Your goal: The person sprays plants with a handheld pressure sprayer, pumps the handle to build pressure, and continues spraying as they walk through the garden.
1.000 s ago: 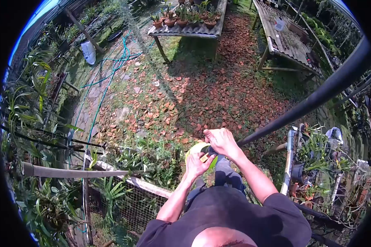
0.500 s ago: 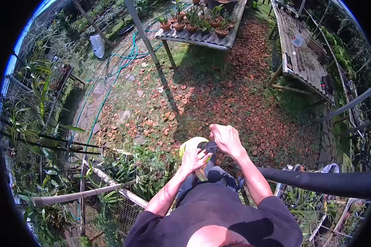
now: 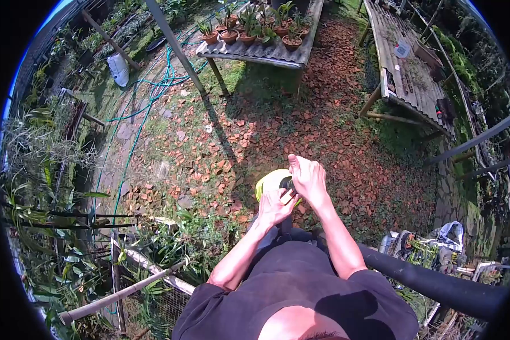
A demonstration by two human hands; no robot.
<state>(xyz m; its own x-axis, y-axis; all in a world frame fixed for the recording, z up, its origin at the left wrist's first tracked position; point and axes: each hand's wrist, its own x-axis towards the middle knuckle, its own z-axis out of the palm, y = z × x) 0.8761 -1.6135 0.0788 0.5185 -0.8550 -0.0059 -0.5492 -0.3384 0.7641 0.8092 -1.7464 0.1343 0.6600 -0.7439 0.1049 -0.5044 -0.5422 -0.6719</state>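
In front of my torso is a rounded yellow-green container (image 3: 264, 182) with a black top part (image 3: 287, 183); its exact kind is hard to make out. My right hand (image 3: 307, 178) is closed at the right side of the black part, thumb pointing up and away from me. Nearer to my body, my left hand (image 3: 276, 206) has its fingers curled against the black part, and a small pale piece shows by its fingertips. Both hands nearly meet, and they hide much of what lies between them.
Ahead stands a corrugated bench (image 3: 249, 55) with several potted plants (image 3: 247, 35). Another corrugated bench (image 3: 405, 76) is at the right. A green hose (image 3: 163, 85) trails on the left. A black pipe (image 3: 430, 277) runs close by my right side, and a wooden rail (image 3: 124, 290) by my left.
Both hands and the container have moved forward, away from my body. My left fingers have drawn in closer around the black part. The surroundings have shifted slightly left as my head turned.
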